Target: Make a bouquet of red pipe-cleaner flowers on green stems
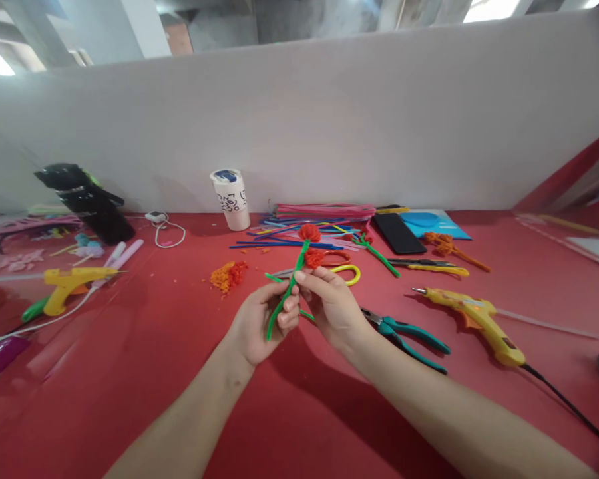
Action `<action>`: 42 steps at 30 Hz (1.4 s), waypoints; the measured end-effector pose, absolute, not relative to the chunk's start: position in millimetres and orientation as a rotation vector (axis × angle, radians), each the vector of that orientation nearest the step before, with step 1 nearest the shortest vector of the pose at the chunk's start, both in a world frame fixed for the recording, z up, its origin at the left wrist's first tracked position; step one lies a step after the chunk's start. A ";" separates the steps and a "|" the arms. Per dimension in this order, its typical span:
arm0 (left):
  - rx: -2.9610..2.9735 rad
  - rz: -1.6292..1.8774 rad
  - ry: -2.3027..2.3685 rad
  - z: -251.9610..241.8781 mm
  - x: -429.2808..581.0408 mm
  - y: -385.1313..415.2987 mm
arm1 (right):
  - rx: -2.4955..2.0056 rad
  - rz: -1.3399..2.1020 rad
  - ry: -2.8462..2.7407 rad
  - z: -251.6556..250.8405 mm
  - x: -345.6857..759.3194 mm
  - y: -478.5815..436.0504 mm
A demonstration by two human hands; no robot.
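Holding a green stem [278, 311] out in front of you, both your hands are closed on it above the red table [299, 432]. Your left hand [264, 322] has its fingers wrapped around the lower part, the stem's end slanting down past them. Your right hand [332, 299] pinches it higher up, thumb and fingertip together just under the red tufts [309, 233] — one at the stem's top, the other slightly lower, to its right.

Right of your grip lie the teal-handled pliers [415, 329], and well beyond them on that side a yellow glue gun [482, 316], nozzle turned toward your hands. Well to the left of the grip rests another glue gun [72, 286], also yellow. Scissors [357, 274] lie just behind your right hand, partly hidden by it. Orange and red fluff [228, 275] sits in a pile behind and left of your left hand.

Farther out, behind and right of the grip, are a yellow cutter [442, 269], another red-topped green stem [385, 259], an orange tufted piece [444, 245] and a black phone [399, 233]. Straight beyond your hands lies a bundle of pink strips [324, 211], with a white tumbler [233, 203] to its left — and behind everything, a pale partition [299, 126].
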State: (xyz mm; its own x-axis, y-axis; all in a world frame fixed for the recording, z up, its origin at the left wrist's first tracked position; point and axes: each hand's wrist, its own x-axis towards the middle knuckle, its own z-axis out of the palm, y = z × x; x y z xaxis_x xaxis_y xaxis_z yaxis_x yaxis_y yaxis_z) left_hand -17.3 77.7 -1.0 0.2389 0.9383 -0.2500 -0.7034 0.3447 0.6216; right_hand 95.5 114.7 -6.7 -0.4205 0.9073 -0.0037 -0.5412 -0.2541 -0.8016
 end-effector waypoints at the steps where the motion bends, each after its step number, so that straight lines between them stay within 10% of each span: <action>1: 0.435 1.186 0.661 -1.3 -16.7 77.4 | -0.582 1.861 -0.926 -6.7 95.7 115.5; 10: 1.228 1.574 1.436 -15.4 -9.0 75.9 | -0.739 1.792 -0.846 -16.0 90.5 118.9; 42: 0.572 1.330 0.853 -15.0 -14.4 86.4 | -0.843 1.067 -2.070 -9.0 137.9 124.4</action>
